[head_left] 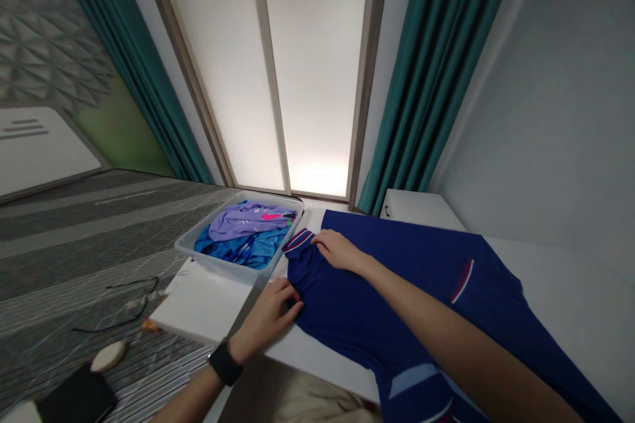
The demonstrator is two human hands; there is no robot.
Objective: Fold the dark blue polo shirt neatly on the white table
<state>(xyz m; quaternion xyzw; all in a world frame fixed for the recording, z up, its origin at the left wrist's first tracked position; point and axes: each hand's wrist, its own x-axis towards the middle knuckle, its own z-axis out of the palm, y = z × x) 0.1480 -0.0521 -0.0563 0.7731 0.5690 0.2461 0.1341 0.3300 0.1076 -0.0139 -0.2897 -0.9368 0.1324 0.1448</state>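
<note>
A dark blue polo shirt point(397, 277) with red and white trim lies spread on a white table point(560, 304). My left hand point(272, 317), a black watch on its wrist, pinches the shirt's near edge by the shoulder. My right hand point(337, 248) lies on the cloth beside the striped collar point(299, 238), fingers curled and gripping the fabric there.
A white bin point(228, 263) of purple and blue clothes stands at the table's far left end. To the left is a grey striped bed point(74, 244) with a black cable, a small white oval object point(108, 356) and a black device point(74, 400). Teal curtains flank a window behind.
</note>
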